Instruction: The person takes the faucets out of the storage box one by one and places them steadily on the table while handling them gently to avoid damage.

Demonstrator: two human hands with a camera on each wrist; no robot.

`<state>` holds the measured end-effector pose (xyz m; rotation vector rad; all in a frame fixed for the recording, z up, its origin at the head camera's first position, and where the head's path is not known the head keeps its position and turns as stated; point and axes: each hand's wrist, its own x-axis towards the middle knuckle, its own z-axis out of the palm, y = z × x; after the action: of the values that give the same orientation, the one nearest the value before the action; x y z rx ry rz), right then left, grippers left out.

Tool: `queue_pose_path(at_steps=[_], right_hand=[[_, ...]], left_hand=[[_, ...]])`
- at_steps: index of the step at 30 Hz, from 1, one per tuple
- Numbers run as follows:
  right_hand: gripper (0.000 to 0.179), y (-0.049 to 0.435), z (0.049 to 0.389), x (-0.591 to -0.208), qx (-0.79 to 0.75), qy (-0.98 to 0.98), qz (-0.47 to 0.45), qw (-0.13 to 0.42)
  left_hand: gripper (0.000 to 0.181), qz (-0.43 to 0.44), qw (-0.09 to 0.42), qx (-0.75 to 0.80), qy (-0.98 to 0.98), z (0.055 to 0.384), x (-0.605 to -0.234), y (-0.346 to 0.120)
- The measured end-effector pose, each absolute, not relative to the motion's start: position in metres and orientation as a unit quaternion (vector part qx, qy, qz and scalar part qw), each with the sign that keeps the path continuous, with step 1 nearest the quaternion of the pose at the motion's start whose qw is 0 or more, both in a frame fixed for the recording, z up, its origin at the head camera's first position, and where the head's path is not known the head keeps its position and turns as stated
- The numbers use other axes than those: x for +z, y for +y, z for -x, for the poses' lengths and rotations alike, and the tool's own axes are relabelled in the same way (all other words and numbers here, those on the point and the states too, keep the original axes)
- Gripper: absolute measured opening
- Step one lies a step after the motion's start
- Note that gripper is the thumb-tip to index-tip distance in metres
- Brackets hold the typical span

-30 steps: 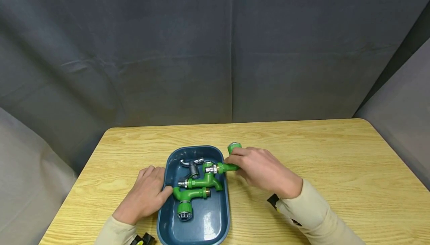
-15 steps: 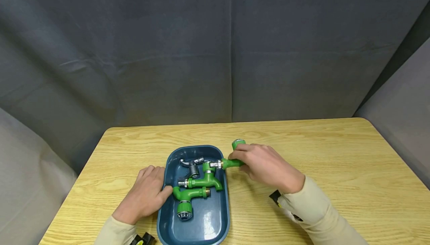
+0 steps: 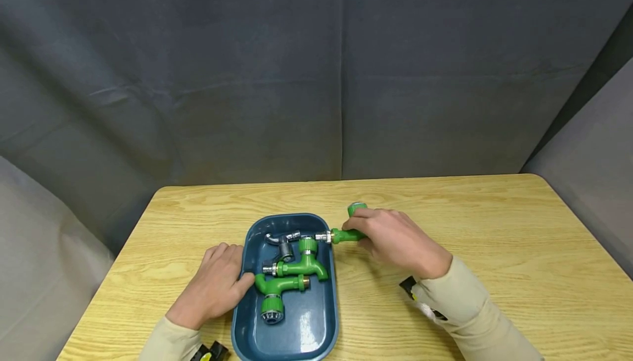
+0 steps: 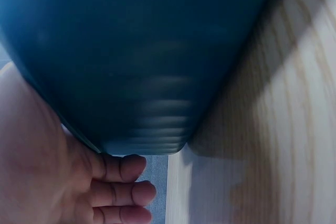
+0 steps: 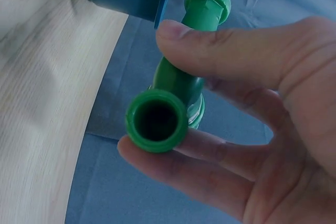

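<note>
We have the held tap [image 3: 348,235] pinched in the right hand [image 3: 395,240], thumb [image 5: 220,48] on one side and fingers on the other. It lies at that hand's fingertips, off to its left, with its long axis running roughly crosswise to us and the metal end [image 3: 323,237] pointing left. From above, that end overlaps the near side of the tray [image 3: 301,328] as seen from the right hand; we cannot tell whether it touches the rim. The knob [image 3: 356,207] stands out beyond the right hand's fingers, away from us.

Our left hand [image 3: 212,284] rests against the tray's opposite side, thumb at the rim, fingers loosely bent and holding no tap. It is the nearer hand to the low tap [image 3: 277,285], just right of its thumb. The middle tap [image 3: 301,266] and chrome tap [image 3: 285,248] lie farther ahead, between our hands.
</note>
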<state>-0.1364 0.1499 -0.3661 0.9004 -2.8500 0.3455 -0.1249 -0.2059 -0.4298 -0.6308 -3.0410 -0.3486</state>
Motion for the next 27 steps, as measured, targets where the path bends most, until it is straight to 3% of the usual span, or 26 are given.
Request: queue_pose_path(at_steps=[27], right_hand=[[0.028,0.169,0.150,-0.372,0.128,-0.952,-0.273,0.051]], left_hand=[[0.024,0.202,0.010,-0.113,-0.973,0.125,-0.430,-0.205]])
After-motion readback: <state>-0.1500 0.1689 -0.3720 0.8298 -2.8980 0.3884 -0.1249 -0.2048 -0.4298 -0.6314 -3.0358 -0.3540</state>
